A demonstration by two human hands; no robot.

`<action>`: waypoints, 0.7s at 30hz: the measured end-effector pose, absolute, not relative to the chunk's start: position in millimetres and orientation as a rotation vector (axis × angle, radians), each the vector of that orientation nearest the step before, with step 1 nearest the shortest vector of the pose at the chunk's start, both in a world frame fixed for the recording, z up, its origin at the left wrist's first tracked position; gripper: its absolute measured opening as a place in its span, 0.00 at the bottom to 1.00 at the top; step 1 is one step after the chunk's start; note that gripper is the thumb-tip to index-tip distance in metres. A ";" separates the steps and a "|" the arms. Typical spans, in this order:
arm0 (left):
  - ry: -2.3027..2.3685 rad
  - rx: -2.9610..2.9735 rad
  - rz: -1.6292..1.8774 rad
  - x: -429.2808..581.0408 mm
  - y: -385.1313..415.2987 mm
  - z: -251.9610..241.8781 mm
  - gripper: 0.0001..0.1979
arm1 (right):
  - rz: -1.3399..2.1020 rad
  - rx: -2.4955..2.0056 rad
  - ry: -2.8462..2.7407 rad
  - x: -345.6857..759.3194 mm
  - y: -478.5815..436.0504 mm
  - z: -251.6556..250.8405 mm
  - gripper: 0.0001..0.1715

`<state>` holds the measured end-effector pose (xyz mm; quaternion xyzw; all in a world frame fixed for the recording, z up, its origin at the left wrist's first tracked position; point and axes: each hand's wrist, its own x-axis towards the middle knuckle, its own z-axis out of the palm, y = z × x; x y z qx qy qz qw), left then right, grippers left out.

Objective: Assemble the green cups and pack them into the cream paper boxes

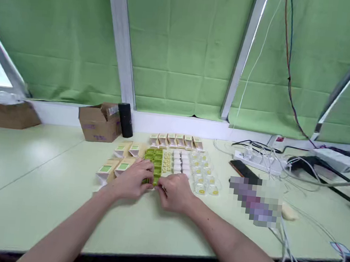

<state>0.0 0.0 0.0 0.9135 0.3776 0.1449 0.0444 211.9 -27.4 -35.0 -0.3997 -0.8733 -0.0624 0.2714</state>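
Note:
My left hand [134, 181] and my right hand [175, 193] meet over the near end of a row of small green boxes [157, 159] on the pale green table [30, 199]. Both hands have fingers curled and pinched around the nearest green box [154, 181]. Beside the green row lie rows of yellow cards [167, 161], white pieces [181, 161] and clear plastic cases with yellow dots [203, 173]. Small beige cartons with green labels [115, 166] stand left of my left hand, and a line of the same cartons [175, 140] stands at the back.
An open cardboard box [99, 122] and a black cylinder [125, 119] stand at the back left. A power strip [257, 160], a black phone [243, 169] and tangled cables [293, 226] fill the right side. Green blinds hang behind.

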 end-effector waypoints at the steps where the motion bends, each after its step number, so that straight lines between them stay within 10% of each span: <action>1: 1.154 2.794 0.445 -0.2 -0.7 0.0 0.04 | -0.164 -1.101 -2.346 212.7 -26.4 -34.5 0.07; 21: 1.135 2.827 0.549 -0.3 4.8 -10.5 0.06 | -0.109 -1.275 -2.248 217.4 -14.4 -39.8 0.04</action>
